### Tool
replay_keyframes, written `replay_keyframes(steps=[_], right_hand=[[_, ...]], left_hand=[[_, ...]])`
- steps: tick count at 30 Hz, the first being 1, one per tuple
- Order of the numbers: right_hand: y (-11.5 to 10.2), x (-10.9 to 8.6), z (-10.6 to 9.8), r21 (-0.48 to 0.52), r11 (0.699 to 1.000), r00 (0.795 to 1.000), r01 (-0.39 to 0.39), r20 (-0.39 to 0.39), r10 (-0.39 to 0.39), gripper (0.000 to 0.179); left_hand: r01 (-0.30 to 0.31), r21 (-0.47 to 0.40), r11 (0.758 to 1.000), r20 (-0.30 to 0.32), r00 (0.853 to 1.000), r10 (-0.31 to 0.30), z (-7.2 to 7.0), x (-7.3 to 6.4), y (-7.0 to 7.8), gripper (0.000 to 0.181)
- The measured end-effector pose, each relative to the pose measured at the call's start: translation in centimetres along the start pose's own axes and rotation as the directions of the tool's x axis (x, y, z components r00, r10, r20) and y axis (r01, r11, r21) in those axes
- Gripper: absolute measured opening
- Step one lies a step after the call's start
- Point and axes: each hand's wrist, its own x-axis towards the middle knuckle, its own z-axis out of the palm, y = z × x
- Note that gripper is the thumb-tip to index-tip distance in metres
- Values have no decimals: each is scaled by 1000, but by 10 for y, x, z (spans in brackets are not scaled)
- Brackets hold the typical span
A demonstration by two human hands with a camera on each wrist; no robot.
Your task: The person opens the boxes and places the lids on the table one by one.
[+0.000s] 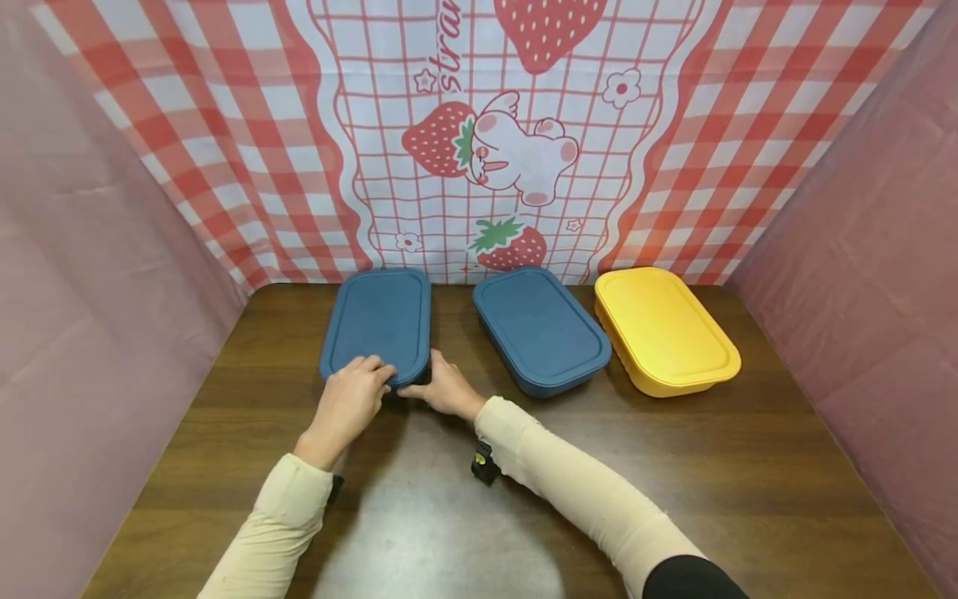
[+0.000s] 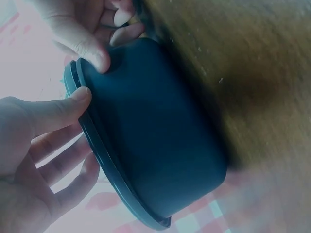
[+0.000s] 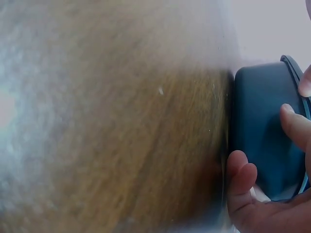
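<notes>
A blue food container with a blue lid (image 1: 380,320) stands at the left back of the table. My left hand (image 1: 348,405) holds the lid's front edge, its thumb under the rim and its fingers over the top. At the front right corner, my right hand (image 1: 447,389) grips the container's body (image 2: 150,126). In the right wrist view the right thumb presses the front wall (image 3: 262,107), while the other fingers (image 3: 240,177) curl round the corner. The lid's rim (image 2: 114,177) sits on the body. What the container holds is hidden.
A second blue lidded container (image 1: 540,329) stands in the middle back, slightly turned. To its right is a yellow lidded container (image 1: 666,329). A checked strawberry-print cloth (image 1: 516,150) hangs behind the wooden table (image 1: 449,516), with pink cloth (image 1: 112,291) at both sides.
</notes>
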Motion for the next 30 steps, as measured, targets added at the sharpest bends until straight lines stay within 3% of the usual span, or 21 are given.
replay_keyframes(steps=[7, 16, 22, 30], right_hand=[[-2, -1, 1, 9, 1000, 1000, -12, -1, 12, 89], [-5, -3, -1, -1, 1000, 1000, 1, -21, -1, 83], [-6, -5, -2, 13, 1000, 1000, 3, -16, -3, 80], [-4, -7, -2, 104, 994, 1000, 13, -1, -13, 71]], left_hand=[[21, -20, 1000, 12, 1000, -21, -3, 0, -2, 20], [15, 59, 998, -103, 995, -9, -5, -3, 2, 22], [11, 39, 999, -165, 986, -4, -5, -4, 1, 22], [17, -8, 1000, -276, 961, -18, -5, -4, -2, 26]])
